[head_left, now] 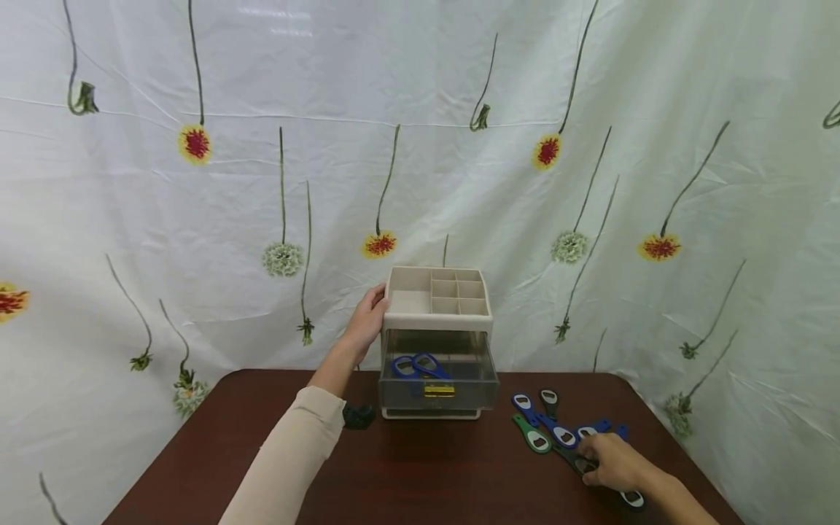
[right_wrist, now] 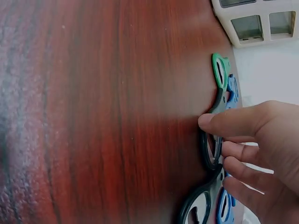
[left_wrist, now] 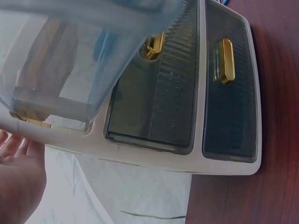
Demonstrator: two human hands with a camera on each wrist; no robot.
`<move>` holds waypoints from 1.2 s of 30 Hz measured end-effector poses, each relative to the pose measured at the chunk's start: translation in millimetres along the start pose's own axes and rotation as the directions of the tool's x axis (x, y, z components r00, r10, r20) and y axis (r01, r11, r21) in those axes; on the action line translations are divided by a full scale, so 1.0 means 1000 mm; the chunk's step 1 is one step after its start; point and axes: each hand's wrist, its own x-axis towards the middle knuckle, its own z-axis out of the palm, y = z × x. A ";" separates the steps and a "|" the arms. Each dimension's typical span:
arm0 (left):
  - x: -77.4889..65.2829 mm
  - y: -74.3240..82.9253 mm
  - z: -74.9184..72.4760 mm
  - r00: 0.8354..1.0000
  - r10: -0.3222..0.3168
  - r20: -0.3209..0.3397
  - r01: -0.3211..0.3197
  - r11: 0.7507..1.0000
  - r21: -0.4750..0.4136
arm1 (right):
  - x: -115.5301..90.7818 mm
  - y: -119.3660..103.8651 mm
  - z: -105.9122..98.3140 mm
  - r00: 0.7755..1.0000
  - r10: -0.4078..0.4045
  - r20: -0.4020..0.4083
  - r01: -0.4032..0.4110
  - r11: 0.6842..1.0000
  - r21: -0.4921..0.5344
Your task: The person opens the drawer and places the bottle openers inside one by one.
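A cream drawer organizer [head_left: 437, 321] stands at the table's back with its clear top drawer [head_left: 394, 394] pulled out. Two blue bottle openers [head_left: 429, 364] lie in that drawer. My left hand [head_left: 367, 321] rests against the organizer's left side; in the left wrist view its fingers [left_wrist: 13, 145] touch the side wall. At the right, my right hand [head_left: 613, 461] is low over a group of bottle openers. Its thumb and fingers pinch a black bottle opener [right_wrist: 204, 149] by its edges. Beside this lie a green bottle opener [head_left: 533, 435] and several blue and black ones.
Two lower drawers with gold handles [left_wrist: 227, 60] are closed. A dark object [head_left: 359, 416] lies left of the organizer, partly behind the left sleeve. The dark wooden table [head_left: 420, 474] ends at a flowered curtain [head_left: 459, 189].
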 end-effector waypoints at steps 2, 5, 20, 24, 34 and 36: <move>0.000 0.000 0.000 1.000 0.005 0.005 -0.005 1.000 -0.002 | -0.001 -0.003 -0.001 1.000 0.009 0.000 -0.009 1.000 0.006; 0.000 0.001 0.000 1.000 0.008 0.001 -0.008 1.000 0.002 | -0.002 -0.009 -0.003 1.000 0.023 0.007 -0.024 0.998 0.059; -0.001 0.000 0.001 1.000 0.007 -0.004 -0.007 1.000 0.013 | -0.026 -0.080 -0.040 0.999 -0.031 -0.029 0.033 0.995 0.096; -0.001 0.000 0.001 1.000 0.012 0.000 -0.012 1.000 0.021 | -0.040 -0.138 -0.074 0.997 0.019 -0.072 -0.015 0.998 0.059; 0.000 0.000 0.002 1.000 0.012 -0.007 -0.012 0.999 0.032 | -0.031 -0.210 -0.137 0.982 -0.058 -0.179 0.059 0.998 -0.001; 0.000 0.000 0.002 1.000 0.009 -0.003 -0.009 0.999 0.036 | -0.025 -0.223 -0.148 0.981 -0.077 -0.179 0.080 0.997 0.010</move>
